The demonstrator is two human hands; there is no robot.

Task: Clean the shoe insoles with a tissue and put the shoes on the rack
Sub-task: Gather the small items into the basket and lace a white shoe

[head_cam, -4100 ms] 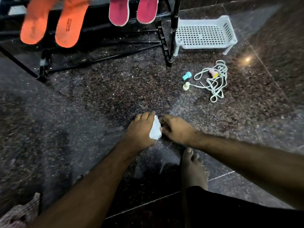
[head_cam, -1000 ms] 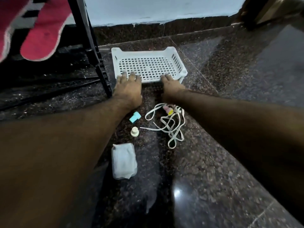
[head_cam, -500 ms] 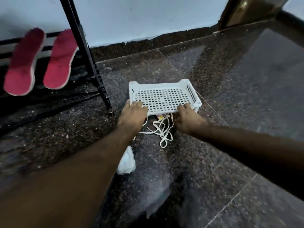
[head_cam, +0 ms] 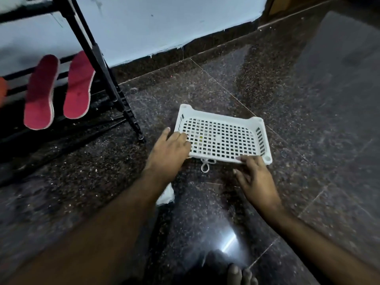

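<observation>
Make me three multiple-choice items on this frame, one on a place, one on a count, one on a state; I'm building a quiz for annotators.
1. Where does the white tray sit?
A. on the rack's top bar
B. on the floor over a white cord
C. against the door

2. How many pink insoles hang on the rack?
A. two
B. three
C. five

3. How do the hands meet the tray?
A. both lifted clear of it
B. left hand resting on its left edge, right hand touching its near edge
C. one hand beneath it

Answers:
1 B, a loop of cord pokes out from under its near edge.
2 A, a pair hangs side by side left of the rack's leg.
3 B, fingers of both lie fairly straight at the rim, with no closed grip seen.
</observation>
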